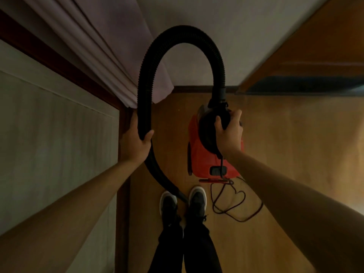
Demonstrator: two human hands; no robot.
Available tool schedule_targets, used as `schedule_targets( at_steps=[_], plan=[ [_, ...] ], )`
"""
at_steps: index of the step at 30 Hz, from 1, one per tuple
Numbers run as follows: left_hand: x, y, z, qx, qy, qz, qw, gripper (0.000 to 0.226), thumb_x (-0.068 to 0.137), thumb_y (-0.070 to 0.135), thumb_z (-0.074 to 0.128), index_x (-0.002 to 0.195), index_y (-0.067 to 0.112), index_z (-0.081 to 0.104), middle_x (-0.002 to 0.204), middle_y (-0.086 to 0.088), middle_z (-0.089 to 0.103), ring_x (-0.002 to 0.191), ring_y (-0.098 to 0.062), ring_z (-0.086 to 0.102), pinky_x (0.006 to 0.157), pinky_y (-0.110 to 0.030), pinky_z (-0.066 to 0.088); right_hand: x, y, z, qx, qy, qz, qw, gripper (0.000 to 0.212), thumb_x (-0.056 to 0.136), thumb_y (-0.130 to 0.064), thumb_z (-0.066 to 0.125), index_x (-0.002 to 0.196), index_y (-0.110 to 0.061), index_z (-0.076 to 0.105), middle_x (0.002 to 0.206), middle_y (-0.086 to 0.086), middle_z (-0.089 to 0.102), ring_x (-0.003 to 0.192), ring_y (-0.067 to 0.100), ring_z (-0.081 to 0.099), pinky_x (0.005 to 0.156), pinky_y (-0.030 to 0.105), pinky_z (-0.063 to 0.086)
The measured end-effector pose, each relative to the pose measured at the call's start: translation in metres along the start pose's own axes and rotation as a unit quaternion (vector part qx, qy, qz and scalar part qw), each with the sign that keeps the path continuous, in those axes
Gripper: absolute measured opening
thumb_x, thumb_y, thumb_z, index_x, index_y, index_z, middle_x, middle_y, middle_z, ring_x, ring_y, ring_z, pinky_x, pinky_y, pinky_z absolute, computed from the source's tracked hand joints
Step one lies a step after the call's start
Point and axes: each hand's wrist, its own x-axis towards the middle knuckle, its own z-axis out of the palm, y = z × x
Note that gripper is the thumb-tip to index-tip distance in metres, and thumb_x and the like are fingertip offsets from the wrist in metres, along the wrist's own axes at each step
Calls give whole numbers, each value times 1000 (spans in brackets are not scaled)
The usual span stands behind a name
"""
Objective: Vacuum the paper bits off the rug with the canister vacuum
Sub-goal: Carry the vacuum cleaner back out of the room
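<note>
Black ribbed hose (pixel 146 79) arching overhead | left hand (pixel 136 140) wrapped around hose | right hand (pixel 229 133) gripping black hose end at red vacuum (pixel 204 156) | vacuum on wooden floor (pixel 275 144) by shoes (pixel 183 201)

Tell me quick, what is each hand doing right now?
Left hand: closed around the black hose.
Right hand: fingers closed on the black top of the red vacuum.

Vacuum (pixel 213 154) on floor (pixel 295 154), right of hose (pixel 145 91), cord (pixel 236 203) behind.
</note>
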Motion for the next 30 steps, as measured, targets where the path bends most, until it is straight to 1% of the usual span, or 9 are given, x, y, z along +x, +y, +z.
schedule_targets(
  at_steps=[2,6,9,11,13,16,21,25,30],
  plan=[
    [8,-9,15,2,2,-11,1000,70,98,28,59,156,22,21,137,-7,57,113,-26,61,83,-26,44,12,10,10,-3,1,-4,1000,24,101,-20,49,116,-4,39,81,-15,46,63,0,51,48,19,47],
    [22,-28,45,-11,3,-23,1000,68,97,23,61,155,22,24,144,-3,51,127,-21,52,98,-26,40,33,36,34,-5,4,-16,1000,27,101,-20,49,119,-3,38,82,-15,45,63,-1,50,50,21,49],
    [30,-44,68,-5,10,-29,1000,70,97,27,62,155,23,24,147,-2,49,131,-21,49,108,-38,42,47,61,50,-18,7,-25,999,32,101,-21,49,123,-2,36,84,-12,47,64,-3,49,45,12,44],
    [37,-54,81,0,17,-32,999,70,97,28,61,155,23,23,148,-2,48,132,-22,49,108,-37,42,58,77,58,-22,-2,-31,999,34,101,-23,48,125,-2,35,86,-10,48,66,-3,50,46,11,43],
    [45,-62,93,-1,20,-31,999,69,97,27,60,155,23,23,148,-1,48,132,-20,49,106,-31,40,68,89,64,-26,-7,-36,999,33,101,-23,48,123,-2,35,86,-11,47,68,-3,50,48,12,44],
    [60,-76,108,-3,19,-33,999,69,98,25,60,156,23,22,147,-1,49,132,-18,49,102,-22,36,80,103,76,-34,-3,-39,999,33,101,-23,48,123,-1,35,89,-11,47,68,-4,47,46,6,42],
    [74,-88,134,-10,15,-42,999,71,98,27,59,156,27,18,147,1,48,130,-17,49,102,-25,38,95,125,94,-29,2,-38,999,34,102,-22,48,122,1,34,83,-17,42,67,-4,48,45,5,40],
    [76,-96,156,-26,15,-62,998,71,98,26,59,156,26,19,147,2,48,129,-13,48,99,-20,34,102,140,105,-27,6,-40,999,32,101,-22,48,120,0,35,91,-6,50,70,0,50,45,5,40],
    [82,-103,171,-39,12,-76,996,67,97,23,60,154,26,24,145,2,50,130,-14,48,98,-20,34,106,148,118,-15,3,-36,999,32,102,-21,47,122,1,34,98,-3,47,74,3,50,45,2,39]
  ],
)
